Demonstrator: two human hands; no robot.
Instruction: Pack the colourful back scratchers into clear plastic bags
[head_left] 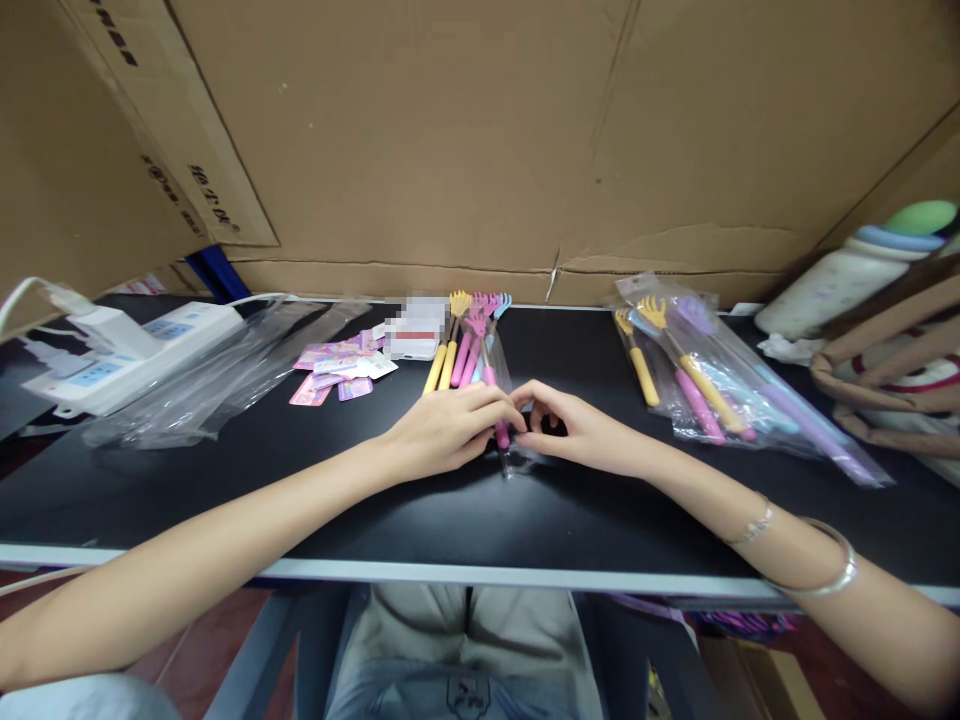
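A pink back scratcher (502, 436) lies in a clear plastic sleeve (519, 464) in front of me, its claw end pointing away. My left hand (439, 432) is closed over its handle, fingers bent around it. My right hand (585, 430) is curled in a pinch at the sleeve's right side, its fingertips close to those of my left hand. Just beyond my hands lie several loose back scratchers: yellow ones (448, 362), pink ones (465, 356) and a light blue one (503, 302). My left hand partly covers their handles.
Small printed cards (337, 364) lie beside a white stack (414, 330). Farther left are empty clear sleeves (247, 355) and a power strip (142, 350). Bagged back scratchers (701, 375) lie right, near a bottle (840, 280) and bag straps (855, 390). Cardboard (480, 140) walls the back.
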